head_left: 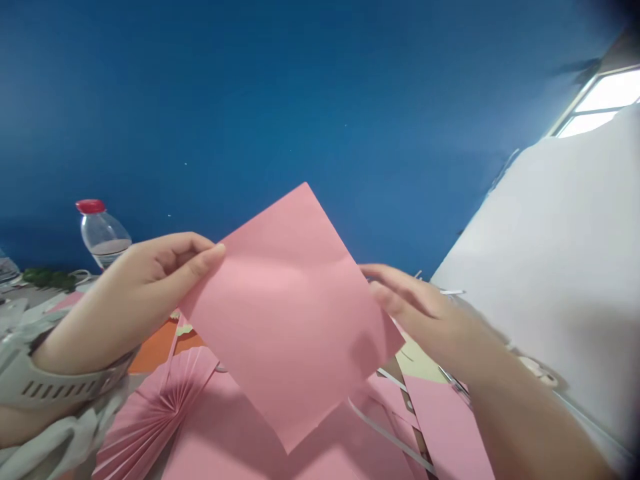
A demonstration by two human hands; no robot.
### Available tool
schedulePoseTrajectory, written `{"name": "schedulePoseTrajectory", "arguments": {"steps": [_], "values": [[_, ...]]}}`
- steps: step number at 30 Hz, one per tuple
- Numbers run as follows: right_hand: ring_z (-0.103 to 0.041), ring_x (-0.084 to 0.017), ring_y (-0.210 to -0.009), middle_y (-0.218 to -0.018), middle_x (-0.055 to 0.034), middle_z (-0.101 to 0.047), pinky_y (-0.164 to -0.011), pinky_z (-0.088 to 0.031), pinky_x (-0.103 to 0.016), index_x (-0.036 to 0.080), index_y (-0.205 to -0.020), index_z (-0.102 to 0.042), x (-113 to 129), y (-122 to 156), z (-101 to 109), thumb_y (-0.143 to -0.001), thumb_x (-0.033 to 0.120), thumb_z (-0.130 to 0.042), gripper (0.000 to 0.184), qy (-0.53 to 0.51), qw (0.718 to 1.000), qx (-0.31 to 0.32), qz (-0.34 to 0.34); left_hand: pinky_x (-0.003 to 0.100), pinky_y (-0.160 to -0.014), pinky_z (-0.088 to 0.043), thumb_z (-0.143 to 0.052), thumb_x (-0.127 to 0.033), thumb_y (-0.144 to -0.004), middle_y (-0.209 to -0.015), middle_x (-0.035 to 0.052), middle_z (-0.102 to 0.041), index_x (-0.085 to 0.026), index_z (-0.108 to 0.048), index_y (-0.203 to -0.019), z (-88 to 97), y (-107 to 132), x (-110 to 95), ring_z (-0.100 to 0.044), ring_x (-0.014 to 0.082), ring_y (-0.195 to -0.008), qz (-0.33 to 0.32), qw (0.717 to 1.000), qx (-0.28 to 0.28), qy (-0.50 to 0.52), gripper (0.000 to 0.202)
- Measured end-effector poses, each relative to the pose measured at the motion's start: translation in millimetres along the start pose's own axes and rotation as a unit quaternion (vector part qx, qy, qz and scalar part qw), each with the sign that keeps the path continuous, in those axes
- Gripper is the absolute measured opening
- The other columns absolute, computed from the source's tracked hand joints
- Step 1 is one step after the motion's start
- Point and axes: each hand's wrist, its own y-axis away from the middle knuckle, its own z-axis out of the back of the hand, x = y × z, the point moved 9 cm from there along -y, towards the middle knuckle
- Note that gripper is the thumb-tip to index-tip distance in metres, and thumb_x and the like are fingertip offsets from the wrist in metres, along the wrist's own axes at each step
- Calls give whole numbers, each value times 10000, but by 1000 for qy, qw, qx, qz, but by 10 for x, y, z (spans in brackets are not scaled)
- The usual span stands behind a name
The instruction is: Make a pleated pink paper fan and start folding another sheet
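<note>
A square pink paper sheet is held up in front of me, turned like a diamond. My left hand pinches its left corner between thumb and fingers; a grey watch strap is on that wrist. My right hand reaches to the sheet's right edge with fingers stretched out, its fingertips at or behind the paper and slightly blurred. Under the sheet lie a pleated pink paper fan and more pink sheets.
A clear plastic bottle with a red cap stands at the left. Orange paper and thin white paper strips lie on the table. A blue wall is behind, a white surface to the right.
</note>
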Motion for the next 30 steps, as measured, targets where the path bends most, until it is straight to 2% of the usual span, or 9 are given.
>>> {"name": "schedulePoseTrajectory", "arguments": {"steps": [3,6,8,11,14,17,22,26,30], "values": [[-513,-155,-627,-705,22,-542,-522,-364,-263,248,-810,-506,67,0,-104,-940,571,-313,398,63,997,32,-25,191,-533,-469,-505,-547,-872,-676,-22,-636,-217,-638,-847,-124,-10,-59,-585,121,-610,-29,999,41,9,357],[-498,-145,-649,-718,35,-533,-550,-352,-258,255,-825,-495,87,-26,-175,-954,539,-315,360,80,995,50,-20,321,-805,-526,-583,-530,-837,-1058,11,-668,-296,-511,-1255,-136,-60,-19,-637,204,-939,-66,997,10,-48,485],[-556,-159,-750,-818,24,-606,-620,-386,-268,259,-844,-545,103,-33,-288,-961,486,-347,323,72,993,91,8,439,-1016,-426,-658,-547,-772,-1353,62,-518,-298,-339,-1414,-114,-48,-125,-483,275,-1241,-155,976,-50,-143,759],[-592,-185,-801,-864,-5,-657,-671,-404,-287,256,-852,-608,130,3,-481,-966,389,-364,301,86,981,162,56,478,-1160,-217,-593,-546,-830,-1464,53,-405,-278,-355,-1408,-379,85,-354,-306,267,-1378,-307,921,1,-239,680],[-598,-190,-759,-834,-13,-670,-656,-404,-290,257,-863,-638,150,75,-630,-964,326,-361,303,109,966,220,83,440,-1112,-293,-479,-400,-938,-1116,-20,-661,-281,-625,-1056,-745,210,-373,-570,195,-1096,-322,894,157,-270,223],[-596,-180,-732,-830,-2,-676,-637,-393,-282,269,-885,-644,160,111,-685,-966,291,-352,305,122,959,239,90,342,-844,-459,-406,-257,-961,-822,-35,-688,-233,-651,-792,-946,265,-282,-622,160,-801,-254,891,248,-283,298],[-575,-165,-684,-784,9,-659,-579,-342,-267,264,-874,-623,184,106,-701,-973,267,-324,314,151,958,221,99,279,-779,-452,-407,-201,-944,-864,-25,-703,-252,-686,-895,-1025,311,-321,-627,152,-788,-241,901,261,-249,288],[-525,-134,-576,-682,23,-599,-498,-250,-264,238,-793,-560,163,131,-741,-970,255,-319,300,202,951,208,110,289,-739,-442,-403,-145,-917,-739,4,-665,-238,-688,-857,-1023,305,-334,-611,173,-741,-256,885,239,-307,306],[-473,-111,-506,-618,48,-543,-459,-173,-279,227,-746,-499,130,155,-752,-947,209,-347,253,239,940,207,125,287,-715,-422,-422,-160,-900,-780,2,-660,-247,-673,-845,-985,301,-322,-609,179,-776,-263,876,251,-317,271]]}}
